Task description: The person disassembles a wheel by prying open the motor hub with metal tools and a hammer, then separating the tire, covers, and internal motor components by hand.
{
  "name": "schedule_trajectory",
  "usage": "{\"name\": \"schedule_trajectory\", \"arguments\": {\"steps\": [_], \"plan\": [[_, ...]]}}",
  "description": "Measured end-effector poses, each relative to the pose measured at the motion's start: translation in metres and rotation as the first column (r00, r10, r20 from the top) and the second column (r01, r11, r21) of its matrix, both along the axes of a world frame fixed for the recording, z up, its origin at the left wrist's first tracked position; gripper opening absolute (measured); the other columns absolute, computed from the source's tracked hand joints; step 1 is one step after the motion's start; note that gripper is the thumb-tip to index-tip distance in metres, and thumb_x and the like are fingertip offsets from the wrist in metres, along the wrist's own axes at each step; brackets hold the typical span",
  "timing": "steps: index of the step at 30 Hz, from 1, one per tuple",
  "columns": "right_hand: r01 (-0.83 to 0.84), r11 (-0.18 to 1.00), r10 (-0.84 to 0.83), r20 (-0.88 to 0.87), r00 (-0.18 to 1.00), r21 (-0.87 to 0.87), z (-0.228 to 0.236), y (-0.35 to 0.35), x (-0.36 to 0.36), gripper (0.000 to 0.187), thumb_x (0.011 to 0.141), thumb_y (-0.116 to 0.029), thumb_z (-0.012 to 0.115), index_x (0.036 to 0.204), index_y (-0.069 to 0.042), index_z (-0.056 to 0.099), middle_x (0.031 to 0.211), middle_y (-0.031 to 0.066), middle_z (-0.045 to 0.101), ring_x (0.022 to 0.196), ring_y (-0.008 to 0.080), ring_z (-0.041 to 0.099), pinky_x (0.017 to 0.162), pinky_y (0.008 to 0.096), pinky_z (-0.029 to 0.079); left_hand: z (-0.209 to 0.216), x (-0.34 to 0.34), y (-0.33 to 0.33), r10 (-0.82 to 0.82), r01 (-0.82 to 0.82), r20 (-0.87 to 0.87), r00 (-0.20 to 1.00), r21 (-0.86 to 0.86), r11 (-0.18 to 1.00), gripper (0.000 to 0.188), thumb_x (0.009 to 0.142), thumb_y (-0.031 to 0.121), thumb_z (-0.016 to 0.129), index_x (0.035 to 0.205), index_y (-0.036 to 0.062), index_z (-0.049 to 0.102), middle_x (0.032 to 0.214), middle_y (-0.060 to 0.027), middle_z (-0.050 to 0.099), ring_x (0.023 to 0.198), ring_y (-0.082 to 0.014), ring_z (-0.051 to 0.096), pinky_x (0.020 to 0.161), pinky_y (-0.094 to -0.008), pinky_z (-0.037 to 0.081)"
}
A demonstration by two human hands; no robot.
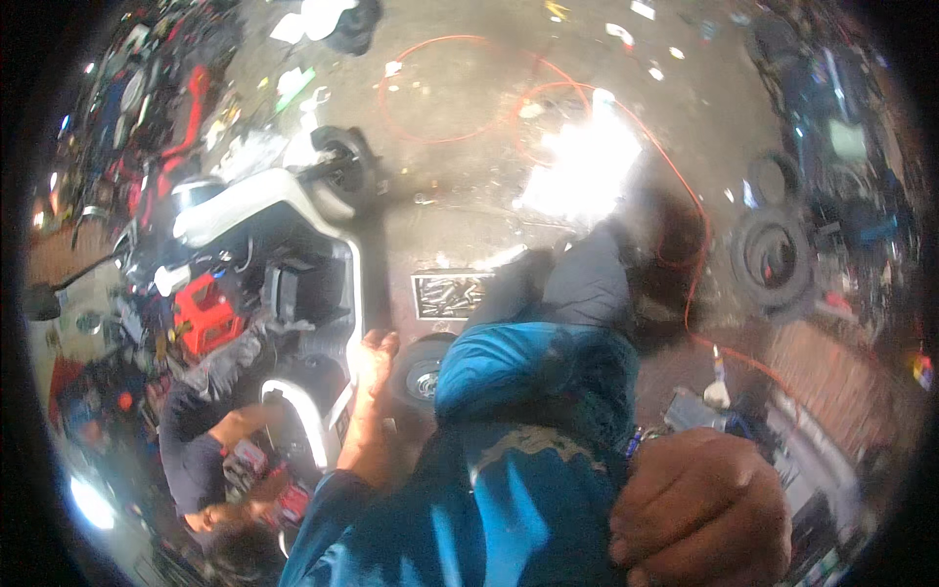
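Close in front at the lower right, my right hand is curled into a fist; anything inside it is hidden. A beaded bracelet shows by its wrist. My left hand reaches out beside the white edge of a scooter, its fingers loosely extended and nothing visible in them. Whether it touches the panel I cannot tell. Just right of that hand is a small black wheel. Beyond it lies a shallow tray of metal pieces, like sockets or bits. My bent knees are in blue and dark clothing.
Another person in a dark shirt sits at the scooter's left, near a red plastic stool. An orange hose loops across the floor. Tyres lie at the right, and bright light glares ahead. Cluttered parts line both sides.
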State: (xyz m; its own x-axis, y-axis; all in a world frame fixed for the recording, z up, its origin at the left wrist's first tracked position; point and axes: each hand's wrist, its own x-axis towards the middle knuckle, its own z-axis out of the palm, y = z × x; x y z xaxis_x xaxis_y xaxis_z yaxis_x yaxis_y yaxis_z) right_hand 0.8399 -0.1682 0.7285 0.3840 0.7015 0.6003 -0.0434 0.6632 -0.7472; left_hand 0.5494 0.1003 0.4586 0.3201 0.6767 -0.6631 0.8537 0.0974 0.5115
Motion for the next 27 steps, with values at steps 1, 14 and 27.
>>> {"name": "schedule_trajectory", "arguments": {"steps": [1, 14, 27], "plan": [[-0.084, 0.996, 0.083, 0.016, 0.996, 0.018, 0.002, 0.01, 0.016, 0.01, 0.084, -0.014, 0.057, 0.083, -0.005, 0.057, 0.092, 0.0113, 0.057, 0.078, 0.0247, 0.057, 0.064, 0.033, 0.049, -0.039, -0.029, 0.007, 0.029, -0.036, 0.128, 0.991, 0.055, 0.998, 0.021, 0.079, 0.015, 0.063, 0.089, -0.0034, 0.062, 0.074, -0.0101, 0.063, 0.069, -0.0171, 0.056, 0.065, -0.0311, 0.046], [0.087, 0.356, -0.194, 0.017, 0.981, -0.93, -0.202, 0.088, 0.211, 0.018, 0.082, -0.018, 0.06, 0.092, -0.003, 0.061, 0.081, 0.0021, 0.058, 0.076, 0.0115, 0.053, 0.07, 0.0248, 0.043, -0.117, 0.016, -0.086, -0.226, 0.284, -0.273, 0.935, 0.197, 0.938, 0.029, 0.08, 0.029, 0.057, 0.082, 0.0, 0.062, 0.077, -0.0143, 0.065, 0.077, -0.0287, 0.061, 0.074, -0.0363, 0.047], [0.085, 0.391, 0.114, 0.14, 0.984, -0.916, -0.318, 0.364, 0.339, 0.017, 0.082, -0.012, 0.06, 0.094, 0.0, 0.061, 0.088, 0.0074, 0.063, 0.081, 0.0136, 0.056, 0.074, 0.0279, 0.045, -0.142, 0.092, -0.013, 0.216, -0.152, -0.296, 0.93, 0.225, 0.962, 0.029, 0.083, 0.028, 0.05, 0.09, 0.0052, 0.065, 0.09, -0.0146, 0.064, 0.088, -0.0321, 0.06, 0.078, -0.0399, 0.048]]}}
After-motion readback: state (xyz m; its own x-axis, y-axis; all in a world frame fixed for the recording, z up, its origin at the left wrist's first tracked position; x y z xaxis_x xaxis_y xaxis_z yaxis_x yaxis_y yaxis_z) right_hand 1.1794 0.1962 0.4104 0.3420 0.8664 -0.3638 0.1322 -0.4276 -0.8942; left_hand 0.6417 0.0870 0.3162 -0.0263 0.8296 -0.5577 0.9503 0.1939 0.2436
